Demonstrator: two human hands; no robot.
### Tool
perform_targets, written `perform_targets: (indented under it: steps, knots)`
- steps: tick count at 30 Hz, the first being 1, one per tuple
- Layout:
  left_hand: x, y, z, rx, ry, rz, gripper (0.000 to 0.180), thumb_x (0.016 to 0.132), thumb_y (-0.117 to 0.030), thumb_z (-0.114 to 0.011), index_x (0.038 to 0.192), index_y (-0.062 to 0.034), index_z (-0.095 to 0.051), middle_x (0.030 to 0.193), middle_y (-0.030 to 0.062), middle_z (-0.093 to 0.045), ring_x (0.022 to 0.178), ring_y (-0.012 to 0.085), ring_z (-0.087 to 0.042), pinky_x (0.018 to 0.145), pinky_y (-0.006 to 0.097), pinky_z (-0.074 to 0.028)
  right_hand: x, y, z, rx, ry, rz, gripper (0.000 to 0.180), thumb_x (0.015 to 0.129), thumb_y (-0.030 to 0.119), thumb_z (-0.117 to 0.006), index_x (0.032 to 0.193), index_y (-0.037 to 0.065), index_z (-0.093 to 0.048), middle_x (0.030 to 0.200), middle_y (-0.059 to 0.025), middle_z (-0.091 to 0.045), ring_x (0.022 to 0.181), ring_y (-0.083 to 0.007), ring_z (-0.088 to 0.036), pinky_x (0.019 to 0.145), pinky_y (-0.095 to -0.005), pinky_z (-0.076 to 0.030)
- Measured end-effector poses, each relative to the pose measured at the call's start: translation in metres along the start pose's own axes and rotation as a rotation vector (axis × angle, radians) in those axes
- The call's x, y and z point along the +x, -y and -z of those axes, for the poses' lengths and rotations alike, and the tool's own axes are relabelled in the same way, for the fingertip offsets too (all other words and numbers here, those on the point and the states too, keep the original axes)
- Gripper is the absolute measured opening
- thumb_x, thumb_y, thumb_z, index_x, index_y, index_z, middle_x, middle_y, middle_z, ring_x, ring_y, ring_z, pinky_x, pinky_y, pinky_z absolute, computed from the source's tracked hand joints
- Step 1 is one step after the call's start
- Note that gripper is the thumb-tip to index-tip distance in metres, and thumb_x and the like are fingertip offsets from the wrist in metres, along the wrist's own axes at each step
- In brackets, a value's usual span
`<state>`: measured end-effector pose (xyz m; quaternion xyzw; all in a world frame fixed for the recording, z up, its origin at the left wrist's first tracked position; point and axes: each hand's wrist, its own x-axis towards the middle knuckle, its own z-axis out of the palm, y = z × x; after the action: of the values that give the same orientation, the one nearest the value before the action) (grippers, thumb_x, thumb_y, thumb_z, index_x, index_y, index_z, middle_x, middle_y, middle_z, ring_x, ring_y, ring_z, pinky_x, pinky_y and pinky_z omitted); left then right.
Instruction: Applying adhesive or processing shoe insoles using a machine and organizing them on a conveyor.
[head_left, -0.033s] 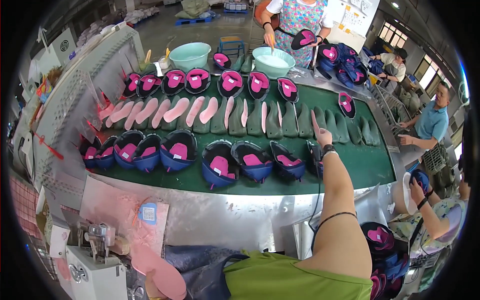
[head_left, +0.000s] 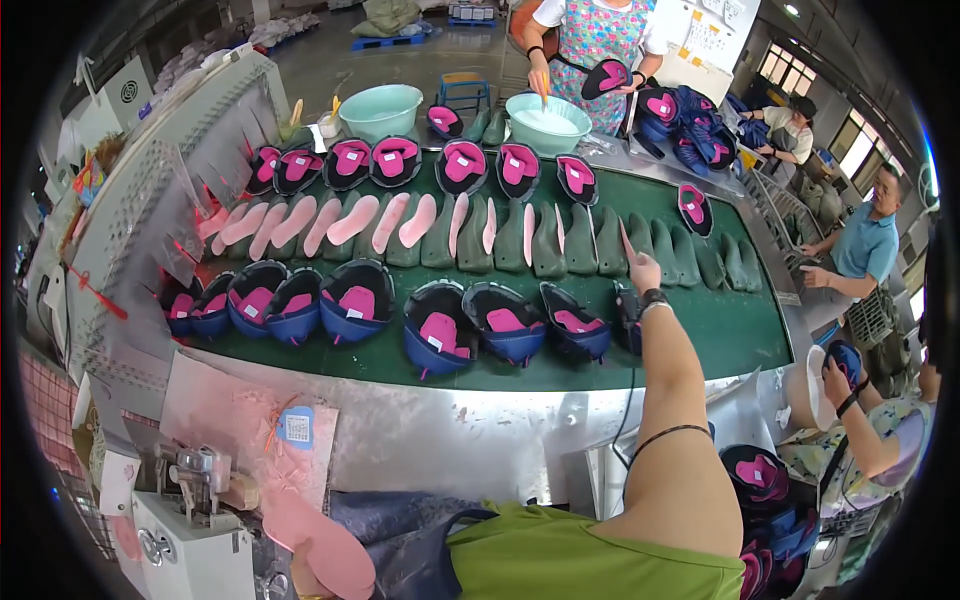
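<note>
The right hand (head_left: 640,268) was stretched forward over the green belt (head_left: 760,330) of the table. Its fingers were closed around a thin pale insole (head_left: 626,240), which stood on its edge and pointed away from the person. A dark watch (head_left: 652,297) sat on the wrist just behind the hand.

Around the hand lay a row of green soles (head_left: 580,240), side by side; the insole in the hand was between two of them, but I could not tell if it touched them. Farther to the left of the hand, in the same row, the soles carried pink insoles (head_left: 340,222) that lay flat.

Nearer to the person than the hand, a row of blue shoe uppers (head_left: 440,335) with pink lining stood on the belt. One dark upper (head_left: 627,315) was just under the wrist. Beyond the hand, on the far side of the belt, a second row of dark uppers (head_left: 462,165) stood, and behind them two light green basins (head_left: 380,110).

The left hand was not visible. In the lower left, well apart from the right hand, a pink insole (head_left: 320,540) lay beside a small machine (head_left: 195,510). Other people worked at the far end and at the right side.
</note>
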<state>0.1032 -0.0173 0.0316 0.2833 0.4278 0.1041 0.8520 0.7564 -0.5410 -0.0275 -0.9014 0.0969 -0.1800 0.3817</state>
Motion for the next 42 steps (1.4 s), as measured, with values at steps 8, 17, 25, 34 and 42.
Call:
perform_targets:
  steps: [8,17,25,34,42]
  knots:
    - [0.019,0.012,0.003,0.145,-0.105,-0.088,0.033,0.096,-0.014,-0.047,0.124,0.0019,-0.052,0.111,0.0186,-0.062,0.1,0.0304,-0.063,0.084,0.041,-0.053,-0.273,0.258,-0.118,0.561,0.76,0.606,0.014,0.082,0.009,-0.064,0.096,0.005,-0.064,0.082,-0.0091,-0.06,0.074,-0.0179,-0.058,0.067,-0.031,-0.047]
    - [-0.017,0.0,-0.012,0.258,-0.27,-0.477,0.041,0.098,-0.034,-0.046,0.113,0.0022,-0.059,0.097,0.0118,-0.066,0.084,0.0215,-0.065,0.075,0.034,-0.052,-0.563,0.362,-0.07,0.563,1.814,0.598,0.043,0.089,0.036,-0.063,0.105,-0.004,-0.06,0.097,-0.0177,-0.067,0.083,-0.0231,-0.067,0.069,-0.0352,-0.052]
    - [-0.055,0.017,0.028,-0.262,-0.127,-0.313,0.051,0.099,-0.042,-0.035,0.12,0.0018,-0.052,0.1,0.0149,-0.064,0.086,0.0331,-0.066,0.076,0.041,-0.054,-0.595,0.404,-0.184,0.692,1.518,0.623,0.041,0.082,0.014,-0.064,0.117,-0.003,-0.053,0.086,-0.0141,-0.067,0.077,-0.0207,-0.066,0.066,-0.0331,-0.051]
    - [-0.055,0.029,0.042,-0.161,-0.242,-0.286,0.047,0.099,-0.038,-0.044,0.121,0.0024,-0.053,0.107,0.0119,-0.064,0.092,0.0257,-0.065,0.08,0.036,-0.053,-0.618,0.464,-0.224,0.652,1.317,0.772,0.045,0.08,0.014,-0.063,0.121,-0.001,-0.051,0.08,-0.0169,-0.064,0.077,-0.0303,-0.065,0.066,-0.0397,-0.05]
    - [-0.041,0.038,0.051,-0.187,-0.231,-0.269,0.046,0.097,-0.038,-0.05,0.119,0.0022,-0.056,0.106,0.007,-0.065,0.093,0.0182,-0.064,0.081,0.03,-0.052,-0.546,0.446,-0.195,0.513,0.831,1.286,0.03,0.082,0.023,-0.065,0.105,0.004,-0.061,0.089,-0.0162,-0.063,0.083,-0.037,-0.061,0.071,-0.0456,-0.048]
